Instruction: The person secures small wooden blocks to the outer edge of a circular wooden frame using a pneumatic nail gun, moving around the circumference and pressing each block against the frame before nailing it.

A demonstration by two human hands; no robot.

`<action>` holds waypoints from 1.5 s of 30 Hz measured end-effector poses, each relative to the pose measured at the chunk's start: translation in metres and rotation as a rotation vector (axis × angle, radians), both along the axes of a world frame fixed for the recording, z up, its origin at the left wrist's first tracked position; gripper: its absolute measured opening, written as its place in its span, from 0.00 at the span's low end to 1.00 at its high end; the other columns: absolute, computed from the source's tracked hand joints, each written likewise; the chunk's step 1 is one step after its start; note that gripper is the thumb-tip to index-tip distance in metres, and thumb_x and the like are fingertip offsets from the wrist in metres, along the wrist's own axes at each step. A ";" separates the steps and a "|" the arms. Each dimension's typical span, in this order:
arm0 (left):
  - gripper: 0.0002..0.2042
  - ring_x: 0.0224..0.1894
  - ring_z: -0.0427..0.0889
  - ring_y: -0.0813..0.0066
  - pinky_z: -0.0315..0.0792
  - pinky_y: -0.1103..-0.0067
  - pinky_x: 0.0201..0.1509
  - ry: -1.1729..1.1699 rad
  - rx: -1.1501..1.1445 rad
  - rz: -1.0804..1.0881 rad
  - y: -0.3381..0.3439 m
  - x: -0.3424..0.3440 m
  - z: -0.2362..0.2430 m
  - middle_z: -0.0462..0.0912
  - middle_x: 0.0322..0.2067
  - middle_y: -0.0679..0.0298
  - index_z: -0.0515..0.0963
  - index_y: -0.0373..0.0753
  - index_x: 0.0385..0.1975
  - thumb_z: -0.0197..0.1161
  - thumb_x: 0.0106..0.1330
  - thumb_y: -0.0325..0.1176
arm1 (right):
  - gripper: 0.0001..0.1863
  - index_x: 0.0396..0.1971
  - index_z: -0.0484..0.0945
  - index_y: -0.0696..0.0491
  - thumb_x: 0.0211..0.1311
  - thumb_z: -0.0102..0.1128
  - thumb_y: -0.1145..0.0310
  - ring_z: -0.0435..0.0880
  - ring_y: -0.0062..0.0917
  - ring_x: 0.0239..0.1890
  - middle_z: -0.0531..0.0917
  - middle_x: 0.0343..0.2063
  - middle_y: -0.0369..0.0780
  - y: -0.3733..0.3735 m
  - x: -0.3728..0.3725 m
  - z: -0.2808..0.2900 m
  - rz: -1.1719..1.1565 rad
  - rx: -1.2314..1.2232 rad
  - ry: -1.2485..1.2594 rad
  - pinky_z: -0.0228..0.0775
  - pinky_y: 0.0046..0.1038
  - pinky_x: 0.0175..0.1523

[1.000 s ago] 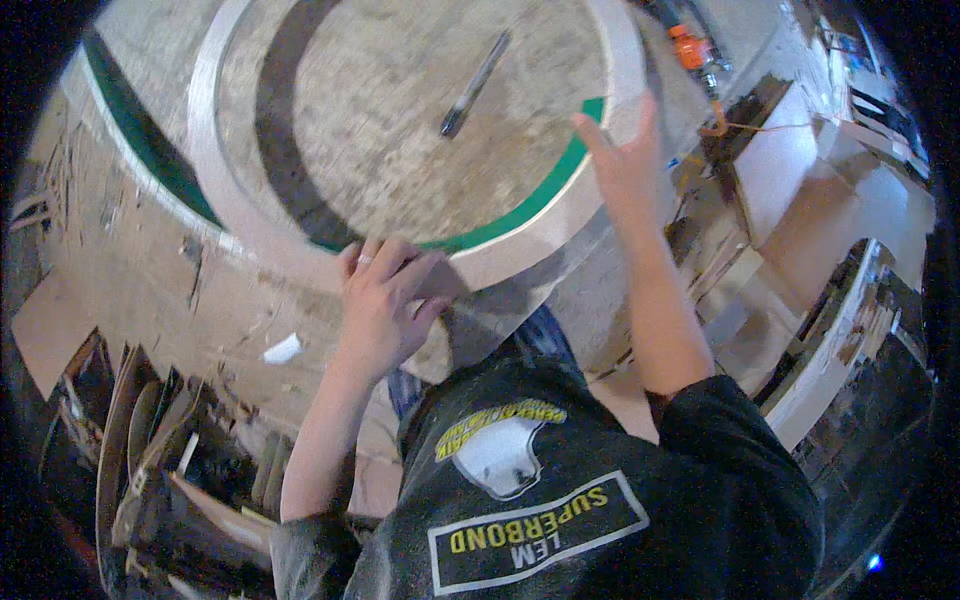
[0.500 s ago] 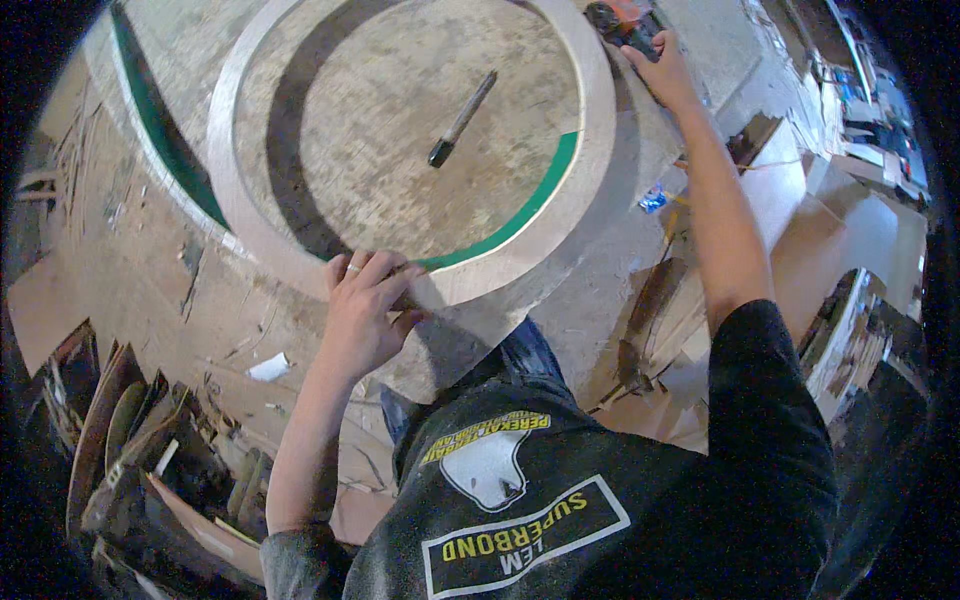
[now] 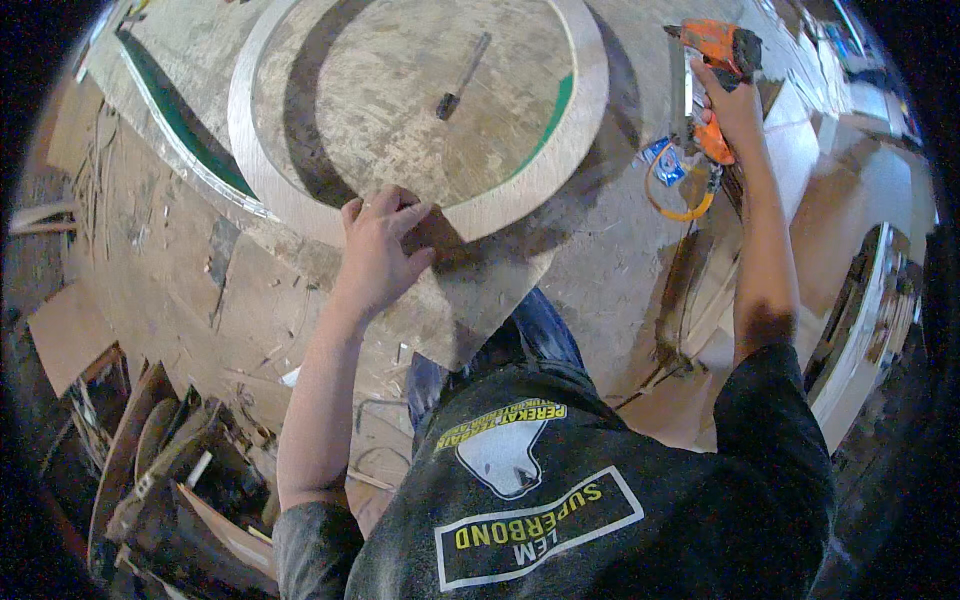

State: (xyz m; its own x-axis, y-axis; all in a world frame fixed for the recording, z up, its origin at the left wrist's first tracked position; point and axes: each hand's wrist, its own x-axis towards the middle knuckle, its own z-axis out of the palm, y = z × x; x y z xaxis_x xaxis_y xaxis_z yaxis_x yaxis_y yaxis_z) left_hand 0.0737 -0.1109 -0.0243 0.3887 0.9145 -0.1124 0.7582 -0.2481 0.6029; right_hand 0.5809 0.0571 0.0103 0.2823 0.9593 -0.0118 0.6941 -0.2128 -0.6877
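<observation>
My left hand (image 3: 385, 245) grips the near section of a pale wooden ring (image 3: 520, 205) on a worn wooden board (image 3: 400, 150), its fingers bent over the inner edge. A green strip (image 3: 548, 128) lines the ring's inner right side. A dark marker (image 3: 460, 80) lies inside the ring. At upper right, my right hand (image 3: 730, 110) is closed round the handle of an orange and black nail gun (image 3: 712, 40), a little to the right of the ring. An orange air hose (image 3: 680, 215) hangs from the tool's base, beside a small blue packet (image 3: 663, 160).
A curved piece with a green face (image 3: 175, 130) lies left of the ring. Stacked board offcuts (image 3: 150, 430) fill the lower left. Sheets and scraps of board (image 3: 855, 350) line the right side, along with other clutter toward the back.
My right hand has left the ring's right side, moved up and rightward, and taken hold of the nail gun, which is now lifted and turned. My left hand stays on the ring.
</observation>
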 end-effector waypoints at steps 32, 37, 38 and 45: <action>0.26 0.52 0.86 0.67 0.78 0.68 0.62 -0.235 -0.094 -0.017 0.017 -0.011 -0.010 0.88 0.47 0.58 0.87 0.31 0.51 0.82 0.51 0.36 | 0.20 0.40 0.83 0.53 0.62 0.79 0.53 0.66 0.20 0.21 0.69 0.20 0.31 -0.160 -0.172 0.106 0.550 -0.500 0.188 0.56 0.34 0.28; 0.26 0.52 0.87 0.67 0.78 0.69 0.62 -0.140 0.039 -0.062 0.023 -0.011 -0.020 0.90 0.47 0.57 0.87 0.31 0.50 0.83 0.52 0.36 | 0.21 0.41 0.83 0.55 0.62 0.80 0.55 0.64 0.24 0.23 0.68 0.21 0.33 -0.155 -0.214 0.113 0.568 -0.551 0.136 0.54 0.39 0.31; 0.25 0.52 0.87 0.67 0.79 0.70 0.61 -0.110 0.065 -0.070 0.023 -0.012 -0.022 0.90 0.46 0.57 0.87 0.32 0.50 0.83 0.53 0.36 | 0.21 0.41 0.83 0.55 0.62 0.80 0.55 0.64 0.24 0.23 0.68 0.21 0.33 -0.153 -0.216 0.111 0.570 -0.553 0.133 0.54 0.39 0.31; 0.28 0.54 0.89 0.60 0.79 0.70 0.62 -0.098 0.038 -0.101 0.027 -0.010 -0.023 0.91 0.50 0.55 0.88 0.38 0.55 0.82 0.50 0.38 | 0.28 0.50 0.81 0.55 0.59 0.83 0.53 0.69 0.33 0.35 0.73 0.32 0.41 -0.149 -0.232 0.121 0.599 -0.621 0.097 0.58 0.46 0.38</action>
State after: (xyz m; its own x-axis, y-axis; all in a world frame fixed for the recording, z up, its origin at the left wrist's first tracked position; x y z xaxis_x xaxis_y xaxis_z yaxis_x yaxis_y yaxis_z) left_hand 0.0633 -0.0841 -0.0468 0.4864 0.8730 -0.0349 0.6659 -0.3445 0.6617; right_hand 0.3493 -0.0921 0.1312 -0.2979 0.7576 -0.5807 0.7534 -0.1869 -0.6304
